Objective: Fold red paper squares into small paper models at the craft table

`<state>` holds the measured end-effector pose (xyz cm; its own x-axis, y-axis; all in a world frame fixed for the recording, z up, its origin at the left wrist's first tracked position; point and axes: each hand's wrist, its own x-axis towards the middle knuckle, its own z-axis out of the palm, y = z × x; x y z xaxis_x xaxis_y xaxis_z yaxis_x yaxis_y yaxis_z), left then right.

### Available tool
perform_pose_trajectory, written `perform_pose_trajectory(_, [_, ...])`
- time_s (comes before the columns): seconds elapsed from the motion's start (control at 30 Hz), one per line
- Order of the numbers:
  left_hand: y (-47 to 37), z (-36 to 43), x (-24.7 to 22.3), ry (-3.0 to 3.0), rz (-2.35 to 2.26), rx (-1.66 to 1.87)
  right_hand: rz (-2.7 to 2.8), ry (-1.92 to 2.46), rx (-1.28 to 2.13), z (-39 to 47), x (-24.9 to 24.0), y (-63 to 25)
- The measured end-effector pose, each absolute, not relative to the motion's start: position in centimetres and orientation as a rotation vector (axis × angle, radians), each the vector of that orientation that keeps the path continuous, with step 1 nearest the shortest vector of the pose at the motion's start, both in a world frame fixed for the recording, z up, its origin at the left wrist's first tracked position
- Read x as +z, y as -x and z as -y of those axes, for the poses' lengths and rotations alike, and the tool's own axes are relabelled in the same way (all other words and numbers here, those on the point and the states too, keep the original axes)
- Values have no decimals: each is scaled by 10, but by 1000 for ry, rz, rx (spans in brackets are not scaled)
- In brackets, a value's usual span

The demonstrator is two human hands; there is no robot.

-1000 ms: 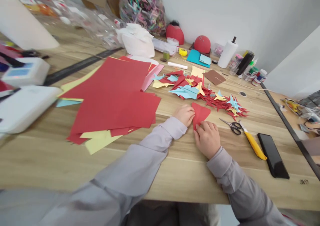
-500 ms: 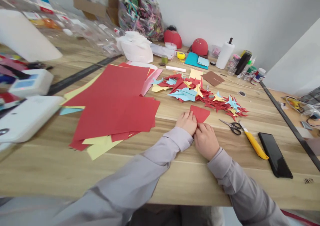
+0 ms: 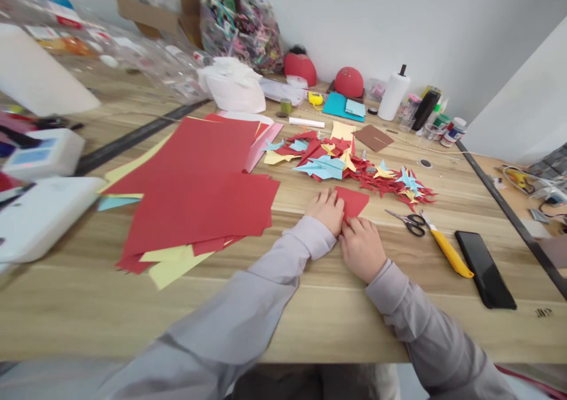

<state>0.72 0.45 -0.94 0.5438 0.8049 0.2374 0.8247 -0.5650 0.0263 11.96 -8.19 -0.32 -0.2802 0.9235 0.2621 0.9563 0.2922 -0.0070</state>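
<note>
**On the wooden table, both hands are pressing a red paper piece**

Against the tabletop, the left hand (image 3: 326, 209) is lying flat with its fingers spread on the left edge of the red paper piece (image 3: 353, 201), holding it down rather than clasping it. The right hand (image 3: 361, 247) is curling its fingers onto the paper's near corner, pinching or pressing there; which of the two cannot be told. The paper is lying flat on the wooden table (image 3: 310, 305), just in front of a heap of red, yellow and blue paper cuttings (image 3: 354, 166). To the right, scissors (image 3: 405, 221), a yellow utility knife (image 3: 447, 252) and a black phone (image 3: 485, 269) are resting apart from the hands. To the left, large red sheets (image 3: 195, 193) are lying in a loose stack.
</note>
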Motion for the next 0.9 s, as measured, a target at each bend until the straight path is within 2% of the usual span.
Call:
perform_pose_trajectory(0.6, [-10, -2, -13, 2677, 1375, -372, 2028, 2025, -290, 46, -14, -157])
perform_pose_trajectory(0.9, [8, -17, -12, 2787, 1401, -574, 2031, 1998, -358, 52, -13, -163])
